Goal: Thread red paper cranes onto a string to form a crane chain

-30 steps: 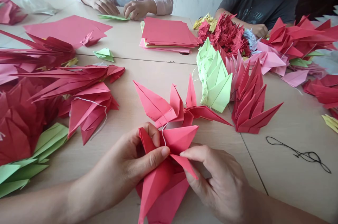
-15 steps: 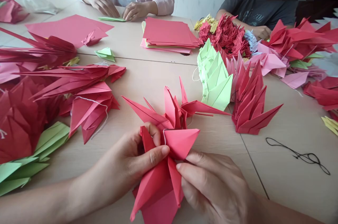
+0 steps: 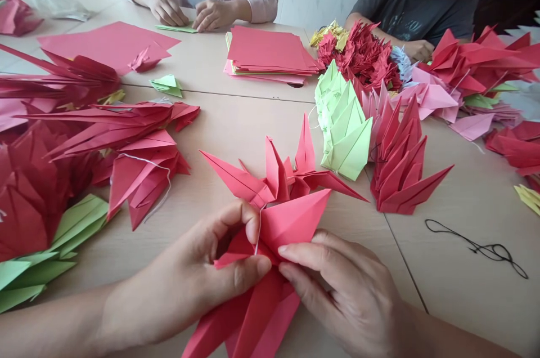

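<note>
Between my hands is a folded red paper crane [image 3: 297, 217] with pointed flaps, some of them spreading down toward me. My left hand [image 3: 206, 268] grips its left side with the thumb bent toward the forefinger. A thin white string [image 3: 259, 226] runs beside that forefinger down into the folds. On the right, my right hand [image 3: 350, 290] pinches the crane near its middle between thumb and fingers. Just beyond, more red folded cranes [image 3: 276, 172] appear joined by the string. The lower folds partly overlap, so how many pieces I hold cannot be told.
Heaps of red cranes [image 3: 29, 189] and green ones [image 3: 82, 226] lie left. A green stack [image 3: 343, 127] and a red stack [image 3: 407, 172] stand right, near a black cord [image 3: 476, 245]. Behind is a paper pile [image 3: 270, 51]. Across the table, a person's hands [image 3: 213, 13] fold green paper.
The crane in my hands has turned, its right flap now pointing further up and right. My left thumb and forefinger have moved apart, and the string shows more. The far person's hands shifted slightly.
</note>
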`<state>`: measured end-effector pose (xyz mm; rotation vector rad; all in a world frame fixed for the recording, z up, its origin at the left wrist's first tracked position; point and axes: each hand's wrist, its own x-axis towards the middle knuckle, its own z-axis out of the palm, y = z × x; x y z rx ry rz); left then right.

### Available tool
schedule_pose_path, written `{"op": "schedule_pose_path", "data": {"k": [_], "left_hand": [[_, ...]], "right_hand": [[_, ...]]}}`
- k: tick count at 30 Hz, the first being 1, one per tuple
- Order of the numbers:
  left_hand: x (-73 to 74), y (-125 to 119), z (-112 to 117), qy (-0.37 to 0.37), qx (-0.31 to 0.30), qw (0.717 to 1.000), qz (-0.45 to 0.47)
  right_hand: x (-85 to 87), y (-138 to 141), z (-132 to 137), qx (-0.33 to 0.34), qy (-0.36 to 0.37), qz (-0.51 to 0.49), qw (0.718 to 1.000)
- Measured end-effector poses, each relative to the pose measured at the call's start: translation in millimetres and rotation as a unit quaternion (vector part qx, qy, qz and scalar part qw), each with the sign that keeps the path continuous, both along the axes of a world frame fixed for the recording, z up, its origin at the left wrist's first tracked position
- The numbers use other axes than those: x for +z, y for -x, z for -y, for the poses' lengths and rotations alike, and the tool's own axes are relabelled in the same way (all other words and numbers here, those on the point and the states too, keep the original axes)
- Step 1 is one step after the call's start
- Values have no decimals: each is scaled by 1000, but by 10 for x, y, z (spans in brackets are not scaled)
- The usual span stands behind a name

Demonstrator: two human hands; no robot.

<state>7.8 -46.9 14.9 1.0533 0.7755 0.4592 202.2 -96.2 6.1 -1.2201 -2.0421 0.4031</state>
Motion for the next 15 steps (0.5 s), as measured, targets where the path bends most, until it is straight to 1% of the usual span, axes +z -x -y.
{"op": "schedule_pose_path", "data": {"k": [4,8,12,15], "left_hand": [[-17,-32,43,4,14,998,54],[-48,-24,70,39,0,994,101],[-47,-6,60,1,-8,998,70],[-15,-23,40,21,-9,998,62]], "right_hand": [[20,4,28,-11,11,28,999],[15,9,46,-34,-16,68,997],[19,19,36,-54,-26,85,995],[38,17,24,-56,-22,86,994]]}}
